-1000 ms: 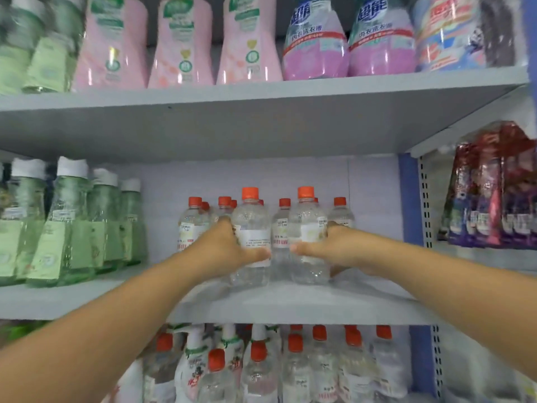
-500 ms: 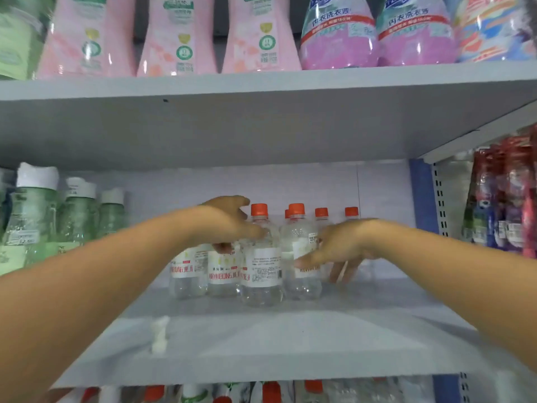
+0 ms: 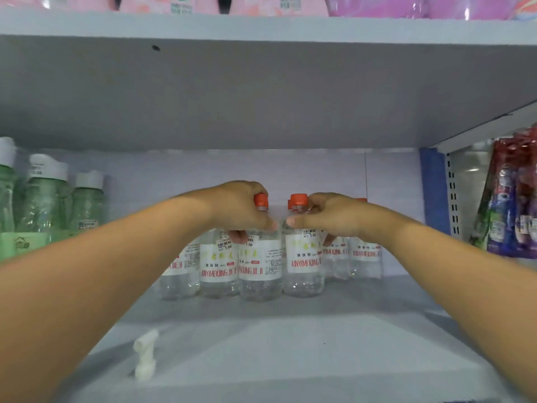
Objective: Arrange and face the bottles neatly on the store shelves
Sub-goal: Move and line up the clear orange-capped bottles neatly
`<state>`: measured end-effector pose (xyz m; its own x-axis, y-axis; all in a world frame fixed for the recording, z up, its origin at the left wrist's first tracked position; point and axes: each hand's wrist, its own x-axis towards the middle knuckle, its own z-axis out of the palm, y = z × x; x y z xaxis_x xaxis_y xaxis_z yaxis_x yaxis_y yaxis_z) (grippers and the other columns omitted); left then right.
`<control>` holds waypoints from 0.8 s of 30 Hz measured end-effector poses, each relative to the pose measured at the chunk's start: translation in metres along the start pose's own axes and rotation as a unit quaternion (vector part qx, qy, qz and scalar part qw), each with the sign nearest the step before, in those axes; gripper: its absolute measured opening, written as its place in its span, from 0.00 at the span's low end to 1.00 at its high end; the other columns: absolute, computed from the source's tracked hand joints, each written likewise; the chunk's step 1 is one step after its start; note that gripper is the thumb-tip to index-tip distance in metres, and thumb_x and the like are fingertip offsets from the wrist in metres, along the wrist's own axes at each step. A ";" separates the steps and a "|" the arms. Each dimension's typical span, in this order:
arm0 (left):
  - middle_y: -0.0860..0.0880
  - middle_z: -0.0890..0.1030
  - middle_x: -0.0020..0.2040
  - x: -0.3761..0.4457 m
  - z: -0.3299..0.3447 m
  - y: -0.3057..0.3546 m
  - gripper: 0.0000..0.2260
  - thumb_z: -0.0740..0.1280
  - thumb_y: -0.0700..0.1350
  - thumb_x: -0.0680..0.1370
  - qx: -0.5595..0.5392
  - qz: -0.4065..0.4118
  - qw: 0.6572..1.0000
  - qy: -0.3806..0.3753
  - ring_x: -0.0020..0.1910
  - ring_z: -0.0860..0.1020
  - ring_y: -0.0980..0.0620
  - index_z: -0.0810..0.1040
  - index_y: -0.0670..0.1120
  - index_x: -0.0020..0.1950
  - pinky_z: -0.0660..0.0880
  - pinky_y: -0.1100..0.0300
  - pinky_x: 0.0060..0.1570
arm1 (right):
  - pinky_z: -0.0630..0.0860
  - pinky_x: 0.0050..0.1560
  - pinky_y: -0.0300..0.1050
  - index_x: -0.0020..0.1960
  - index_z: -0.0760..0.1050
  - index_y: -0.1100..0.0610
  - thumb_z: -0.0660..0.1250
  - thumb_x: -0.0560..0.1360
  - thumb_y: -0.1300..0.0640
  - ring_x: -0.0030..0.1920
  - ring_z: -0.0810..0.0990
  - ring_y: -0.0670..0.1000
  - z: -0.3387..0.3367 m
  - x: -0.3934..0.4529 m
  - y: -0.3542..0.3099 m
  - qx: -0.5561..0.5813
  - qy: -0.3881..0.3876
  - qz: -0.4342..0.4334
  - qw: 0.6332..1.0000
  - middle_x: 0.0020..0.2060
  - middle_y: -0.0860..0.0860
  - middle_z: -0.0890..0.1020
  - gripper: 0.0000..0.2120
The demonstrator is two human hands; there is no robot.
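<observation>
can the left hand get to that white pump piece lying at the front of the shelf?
Probably yes. The white pump piece lies alone on bare shelf, but the left hand is gripping a clear bottle farther back.

A shop aisle: stocked retail shelving.

Grey metal shelves (image 3: 261,338) stand in tiers, held by a blue upright (image 3: 433,187) and a slotted rail (image 3: 452,196) of the kind used for store fixtures. Identical clear bottles with orange caps (image 3: 302,257) stand grouped on the middle shelf, several with small price stickers reading 5.00 (image 3: 309,233). Rows of the same green bottles (image 3: 46,199) fill the left, pink packs (image 3: 180,4) line the shelf above, and hanging packets (image 3: 511,199) fill the next bay at the right.
</observation>
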<state>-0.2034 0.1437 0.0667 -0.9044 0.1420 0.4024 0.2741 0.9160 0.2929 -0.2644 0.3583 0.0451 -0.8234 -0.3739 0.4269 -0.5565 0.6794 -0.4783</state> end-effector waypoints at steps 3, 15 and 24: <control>0.49 0.82 0.50 -0.001 0.011 -0.001 0.24 0.76 0.57 0.74 -0.029 -0.005 0.999 0.029 0.36 0.86 0.50 0.72 0.53 0.65 0.85 0.54 0.43 | 0.84 0.47 0.48 0.61 0.74 0.47 0.71 0.71 0.32 0.48 0.84 0.47 0.009 -0.002 0.002 -0.001 0.031 0.006 0.999 0.52 0.44 0.83 0.26; 0.56 0.80 0.52 0.000 0.021 -0.006 0.36 0.76 0.50 0.76 -0.057 -0.011 0.998 0.036 0.35 0.87 0.54 0.61 0.54 0.80 0.83 0.52 0.53 | 0.84 0.56 0.52 0.75 0.69 0.50 0.74 0.74 0.41 0.50 0.87 0.51 0.000 0.000 0.018 0.031 -0.037 0.016 0.999 0.59 0.47 0.82 0.34; 0.56 0.77 0.46 -0.002 0.032 -0.003 0.38 0.75 0.49 0.77 -0.052 -0.021 0.996 0.072 0.32 0.86 0.54 0.58 0.53 0.82 0.84 0.52 0.48 | 0.85 0.54 0.49 0.74 0.71 0.50 0.73 0.77 0.45 0.53 0.86 0.50 0.001 0.002 0.020 0.055 -0.044 0.001 0.998 0.59 0.46 0.84 0.28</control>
<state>-0.2131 0.1523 0.0370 -0.8614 0.0415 0.5062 0.2758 0.8751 0.3977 -0.2774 0.3706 0.0351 -0.8287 -0.4294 0.3590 -0.5593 0.6085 -0.5630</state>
